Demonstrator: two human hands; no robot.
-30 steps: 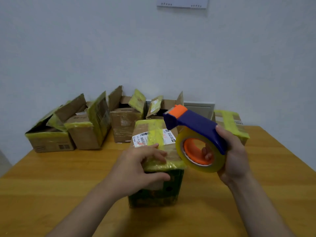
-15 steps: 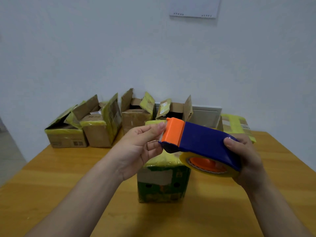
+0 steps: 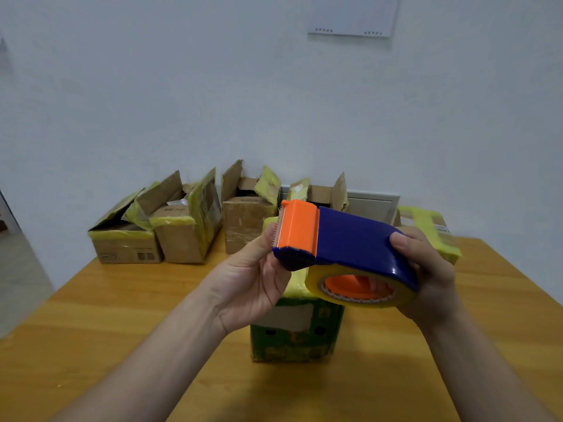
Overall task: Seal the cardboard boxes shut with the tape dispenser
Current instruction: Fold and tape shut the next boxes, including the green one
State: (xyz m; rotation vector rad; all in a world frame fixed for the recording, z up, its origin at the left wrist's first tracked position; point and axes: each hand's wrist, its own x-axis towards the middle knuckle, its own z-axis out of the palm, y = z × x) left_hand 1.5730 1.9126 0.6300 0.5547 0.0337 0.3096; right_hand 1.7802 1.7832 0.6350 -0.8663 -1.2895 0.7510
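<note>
As your right hand grips the tape dispenser, you're likely freeing tape.
Your left hand pinches its cutter; next, tape the box beneath.

wall: plain, pale blue-white | table: orange-brown wood | white sheet: high on wall | floor: grey

Lighting is soft and even, a bit cool and on the dim side, and it seems to come from overhead. The wall reads greyish-blue and gets darker toward the corners. Shadows are faint, just a soft patch on the table around the green box. There's a small shiny highlight on the curve of the tape dispenser. Everything's slightly soft, the far boxes look smeary, and the wide lens bows things near the edges.
</note>
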